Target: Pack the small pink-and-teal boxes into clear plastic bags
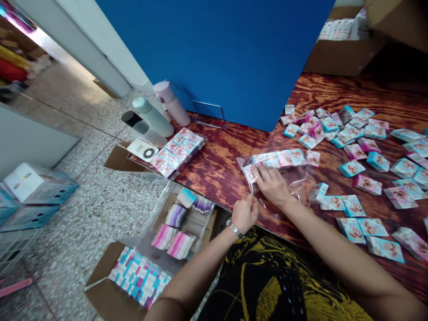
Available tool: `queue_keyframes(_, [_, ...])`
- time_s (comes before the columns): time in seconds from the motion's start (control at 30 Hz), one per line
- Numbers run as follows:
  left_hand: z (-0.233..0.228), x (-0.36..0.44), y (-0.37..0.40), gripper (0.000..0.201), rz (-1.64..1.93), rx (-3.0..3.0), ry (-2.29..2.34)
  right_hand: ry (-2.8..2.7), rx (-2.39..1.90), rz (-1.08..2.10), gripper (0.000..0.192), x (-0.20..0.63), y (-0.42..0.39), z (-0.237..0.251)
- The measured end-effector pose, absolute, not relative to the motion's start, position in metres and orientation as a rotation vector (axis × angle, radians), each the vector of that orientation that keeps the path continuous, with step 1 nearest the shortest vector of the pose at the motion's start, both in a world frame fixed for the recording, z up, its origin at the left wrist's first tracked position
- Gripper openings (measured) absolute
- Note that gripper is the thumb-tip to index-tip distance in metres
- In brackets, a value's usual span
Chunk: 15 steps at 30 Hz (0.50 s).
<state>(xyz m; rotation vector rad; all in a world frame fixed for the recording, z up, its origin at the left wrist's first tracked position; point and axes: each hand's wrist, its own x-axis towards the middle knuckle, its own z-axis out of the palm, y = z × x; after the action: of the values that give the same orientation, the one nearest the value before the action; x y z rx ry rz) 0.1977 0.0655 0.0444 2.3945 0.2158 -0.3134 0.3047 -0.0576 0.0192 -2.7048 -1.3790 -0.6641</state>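
Observation:
A clear plastic bag [294, 178] lies on the table with a row of small pink and blue printed boxes [272, 159] inside it. My left hand [245, 212], with a metal-band watch [235, 228] at the wrist, pinches the bag's near left edge. Over the left part of the row, my right hand [271, 183] rests with fingers stretched out and a little apart, touching a box [248, 173] at the row's left end. Its thumb is partly hidden. Another small box [312, 158] sits at the right end of the row.
Many loose boxes [351, 133] are scattered over the right of the wood-patterned table [217, 165]. A packed bundle [180, 151] lies left, near bottles [174, 104]. A blue panel [217, 58] rises behind. Open cartons [107, 276] stand below the table's left edge.

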Motion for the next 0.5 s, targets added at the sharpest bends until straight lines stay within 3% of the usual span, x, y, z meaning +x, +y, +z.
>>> queue_keyframes(0.27, [0.045,0.201,0.068,0.015,-0.311,2.473,0.164,-1.353,-2.766,-0.537,0.046,0.305,-0.053,0.030])
queue_keyframes(0.5, [0.045,0.195,0.060,0.014,-0.340,2.494,0.122,-1.310,-2.722,-0.614,0.043,0.302,-0.050,0.023])
